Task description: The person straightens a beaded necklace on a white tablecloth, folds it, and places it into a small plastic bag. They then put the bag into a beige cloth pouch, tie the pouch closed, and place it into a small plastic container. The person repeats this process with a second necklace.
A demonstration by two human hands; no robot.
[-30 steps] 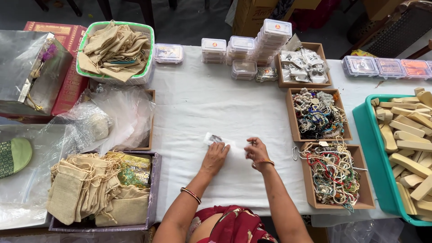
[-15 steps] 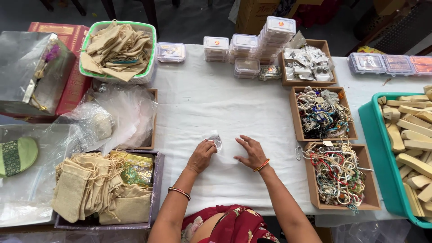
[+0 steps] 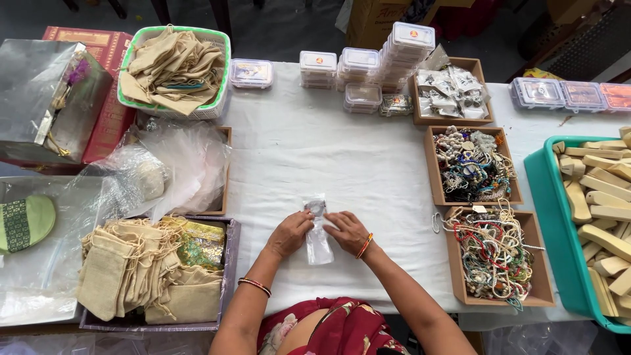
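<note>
Since the earlier frame both hands have closed in on the clear pouch (image 3: 318, 231), now lying lengthwise on the table (image 3: 368, 158). Left hand (image 3: 289, 233) and right hand (image 3: 347, 231) each press a grip on its edges. Right of the pouch, two wooden trays (image 3: 455, 263) hold beaded strings; left, a purple tray (image 3: 231, 263) holds cloth bags; beyond, stacked plastic boxes (image 3: 394, 56).

green basket (image 3: 220, 39) of beige cloth pouches; stacked clear lidded boxes (image 3: 394, 52); two wooden trays of bead strings (image 3: 490, 253); teal crate (image 3: 545, 217) of pale wooden pieces; tray of drawstring bags (image 3: 131, 276); loose plastic sheets (image 3: 177, 164).
</note>
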